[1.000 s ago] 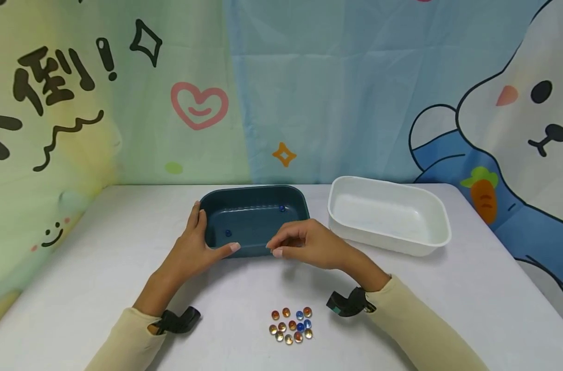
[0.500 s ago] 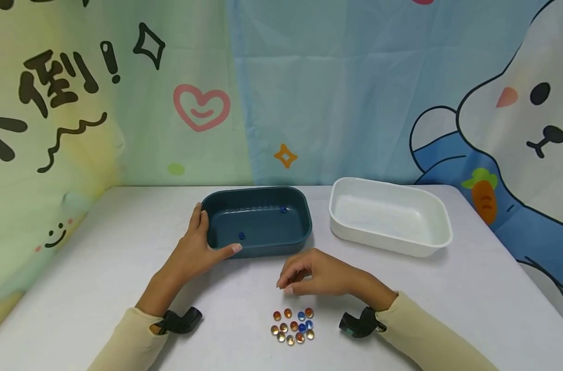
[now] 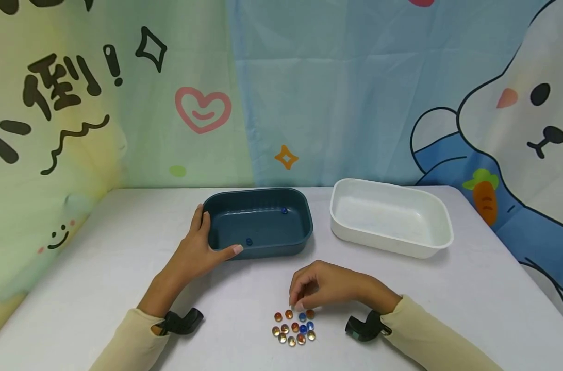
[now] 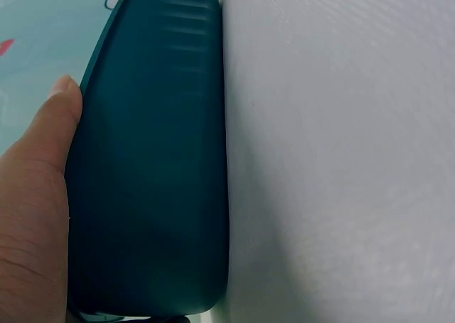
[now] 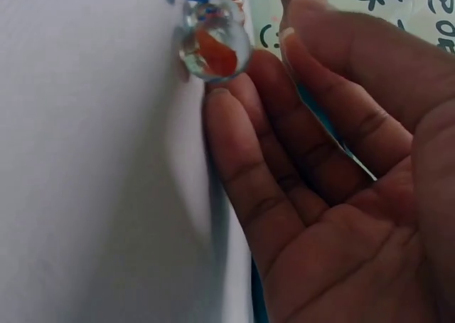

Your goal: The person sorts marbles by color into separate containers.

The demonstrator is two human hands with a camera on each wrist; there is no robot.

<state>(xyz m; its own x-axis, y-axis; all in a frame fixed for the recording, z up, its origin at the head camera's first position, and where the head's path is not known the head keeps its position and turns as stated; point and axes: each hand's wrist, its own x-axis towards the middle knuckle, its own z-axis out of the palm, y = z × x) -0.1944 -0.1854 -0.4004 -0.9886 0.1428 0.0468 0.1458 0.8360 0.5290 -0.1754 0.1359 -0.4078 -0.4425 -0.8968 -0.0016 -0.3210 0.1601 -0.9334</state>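
the right hand [image 3: 328, 285] is the nearer one to the loose marbles [image 3: 295, 327]: they lie in a loose patch on the bench [image 3: 114, 242], on the person's side of it and a little to its left, with its fingertips just by the far row. whether they touch one, i can't tell. being round, the marbles offer no long axis to line up with. that hand is narrow, fingers bent and thumb near the forefinger, and i see nothing held. the left hand [image 3: 195, 255] is spread wide against the left end of the blue box [image 3: 274, 250], thumb at the near rim. the box runs long side to side, beyond the right hand and to its left, two blue marbles [image 3: 249, 241] inside.
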